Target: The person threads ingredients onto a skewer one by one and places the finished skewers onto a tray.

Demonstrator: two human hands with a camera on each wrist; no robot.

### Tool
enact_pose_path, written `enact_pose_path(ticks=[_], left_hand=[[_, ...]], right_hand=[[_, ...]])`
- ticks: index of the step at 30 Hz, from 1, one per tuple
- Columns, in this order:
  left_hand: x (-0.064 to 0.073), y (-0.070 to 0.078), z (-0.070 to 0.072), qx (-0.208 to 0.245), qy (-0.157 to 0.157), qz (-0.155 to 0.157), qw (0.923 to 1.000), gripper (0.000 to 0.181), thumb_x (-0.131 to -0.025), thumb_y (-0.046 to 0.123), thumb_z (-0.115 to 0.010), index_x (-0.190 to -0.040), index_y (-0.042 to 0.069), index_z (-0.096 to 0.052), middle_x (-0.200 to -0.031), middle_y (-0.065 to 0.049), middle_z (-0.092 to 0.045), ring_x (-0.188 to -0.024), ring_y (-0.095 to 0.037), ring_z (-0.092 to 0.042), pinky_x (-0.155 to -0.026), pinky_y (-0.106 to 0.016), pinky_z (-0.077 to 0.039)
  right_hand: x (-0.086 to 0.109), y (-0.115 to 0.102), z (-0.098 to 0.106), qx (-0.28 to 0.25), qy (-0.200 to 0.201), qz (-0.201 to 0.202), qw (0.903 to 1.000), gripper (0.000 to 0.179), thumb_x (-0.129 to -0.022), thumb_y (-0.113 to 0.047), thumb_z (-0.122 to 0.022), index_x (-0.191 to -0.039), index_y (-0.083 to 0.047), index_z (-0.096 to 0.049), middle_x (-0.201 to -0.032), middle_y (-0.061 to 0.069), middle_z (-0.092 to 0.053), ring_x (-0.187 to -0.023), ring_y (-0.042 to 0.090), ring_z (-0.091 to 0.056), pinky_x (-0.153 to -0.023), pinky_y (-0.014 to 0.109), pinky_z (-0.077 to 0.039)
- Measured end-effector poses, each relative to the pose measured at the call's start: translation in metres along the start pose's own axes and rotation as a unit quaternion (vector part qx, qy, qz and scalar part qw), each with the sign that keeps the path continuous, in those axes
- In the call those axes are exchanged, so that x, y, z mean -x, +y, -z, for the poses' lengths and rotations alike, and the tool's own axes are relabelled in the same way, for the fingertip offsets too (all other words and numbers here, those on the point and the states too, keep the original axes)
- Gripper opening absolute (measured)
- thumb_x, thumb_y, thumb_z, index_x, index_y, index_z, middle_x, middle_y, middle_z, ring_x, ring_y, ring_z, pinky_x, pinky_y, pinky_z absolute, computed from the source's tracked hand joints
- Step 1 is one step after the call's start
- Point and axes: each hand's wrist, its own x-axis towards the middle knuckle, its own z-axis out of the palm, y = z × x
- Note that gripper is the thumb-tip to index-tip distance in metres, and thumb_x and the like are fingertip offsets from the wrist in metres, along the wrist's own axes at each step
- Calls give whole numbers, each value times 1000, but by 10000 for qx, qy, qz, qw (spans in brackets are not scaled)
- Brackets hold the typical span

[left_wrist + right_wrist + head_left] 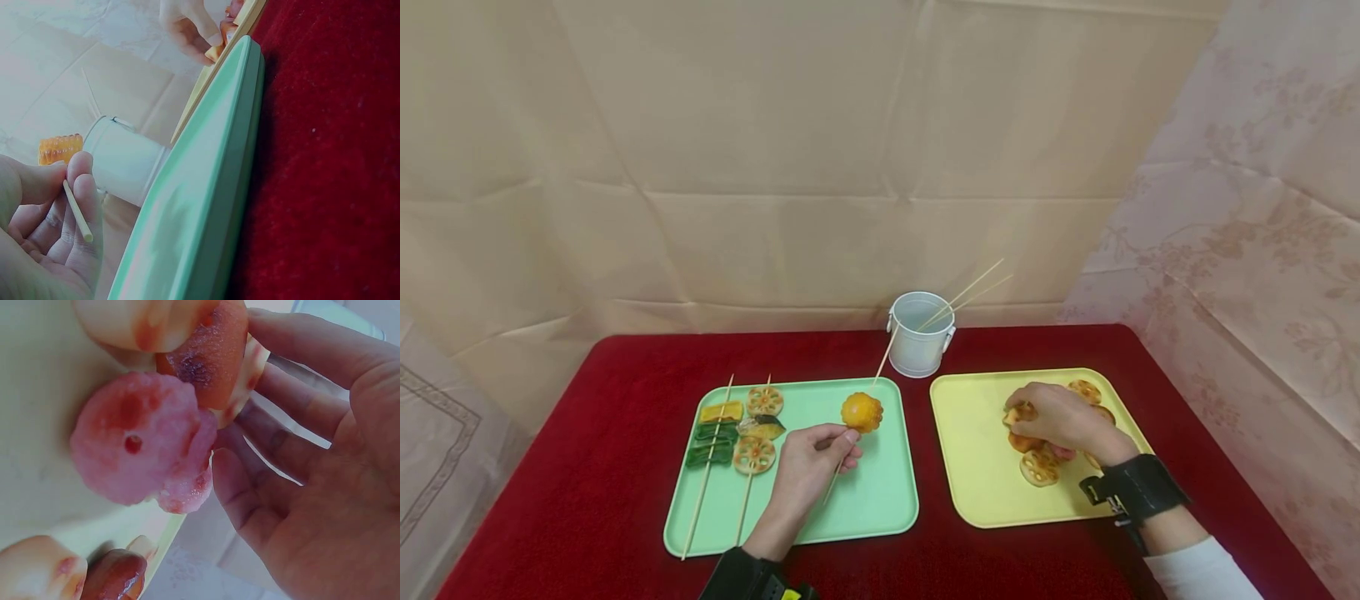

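My left hand (820, 458) pinches a thin wooden skewer between thumb and fingers, above the green tray (872, 508). A yellow corn piece (861, 412) is on that skewer, just above the fingertips; the skewer's blunt lower end (87, 237) shows in the left wrist view. Over the yellow tray (977, 500), my right hand (1063, 417) reaches down with its fingers bent round a browned yellow food piece (1017, 414). Close by in the right wrist view are an orange-brown piece (215, 359) and a pink round slice (128, 440) with a hole.
Two loaded skewers lie on the green tray's left: one with a yellow block (721, 412) and green pieces (711, 453), one with lotus root slices (754, 455) and a pumpkin slice (762, 427). A white bucket (917, 354) holding bare skewers (973, 283) stands behind.
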Motion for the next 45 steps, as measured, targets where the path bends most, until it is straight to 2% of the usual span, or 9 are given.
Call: enact_pose_path(ticks=[10,15,19,23,25,29,33,38,45], left_hand=[[0,0,0,-3,9,-11,10000,18,-97,8,-73,-101,-9,-76,-75,-11,-74,-65,-14,-69,-62,-24,-58],[0,0,0,-50,14,-70,10000,19,-97,8,-72,-102,-10,-76,-75,-12,-74,-65,-14,-69,-61,-24,-58],[0,-1,1,-85,34,-75,9999,18,-97,8,-72,-101,-9,-76,-75,-11,-74,-65,-14,-69,-61,-24,-58],[0,-1,1,-120,21,-60,9999,17,-97,8,-73,-101,-8,-77,-75,-10,-74,-65,-14,-69,-61,-24,-57],[0,-1,0,-151,-1,-80,9999,18,-97,9,-73,-101,-8,-77,-75,-10,-74,-65,-14,-69,-61,-24,-58],[0,-2,0,-185,-25,-129,9997,18,-97,9,-73,-101,-8,-77,-75,-10,-74,-65,-15,-69,-61,-25,-58],[0,-2,0,-204,-36,-132,9997,17,-97,9,-73,-100,-7,-77,-75,-10,-74,-65,-15,-69,-61,-25,-58],[0,-1,1,-206,-66,-127,9997,18,-97,9,-73,-100,-8,-77,-75,-10,-74,-65,-15,-70,-61,-25,-58],[-1,-1,1,-205,-85,-85,9997,17,-97,10,-73,-100,-7,-77,-75,-10,-74,-65,-15,-69,-61,-25,-58]], right_hand=[[-3,0,0,-33,643,255,9976,28,-92,-15,-75,-117,-2,-69,-95,10,-66,-31,15,-51,-33,34,-44],[-6,-8,3,34,1016,269,9945,29,-94,-21,-77,-116,-4,-70,-90,7,-62,-51,12,-51,-46,29,-43],[-8,-15,2,-407,1236,152,9914,31,-94,-32,-78,-115,-10,-72,-100,8,-67,-60,15,-54,-49,29,-44],[-10,-21,-4,-1379,1316,211,9814,37,-95,-42,-76,-116,-11,-72,-109,8,-71,-81,20,-65,-70,34,-53],[-13,-25,-8,-2107,1186,223,9701,41,-96,-44,-74,-118,-10,-71,-111,9,-71,-94,24,-67,-83,37,-54],[-19,-31,-17,-3552,903,76,9304,45,-99,-41,-71,-123,-4,-65,-113,12,-68,-103,27,-65,-93,36,-55],[-25,-38,-25,-4486,764,106,8904,42,-102,-34,-68,-125,1,-60,-113,10,-69,-106,25,-65,-93,31,-55],[-30,-46,-30,-5306,652,145,8450,22,-105,-25,-65,-115,-6,-65,-105,5,-73,-100,21,-69,-87,29,-56],[-34,-53,-35,-5603,479,82,8269,13,-106,-22,-62,-109,-11,-66,-100,3,-71,-89,16,-72,-77,24,-57]])
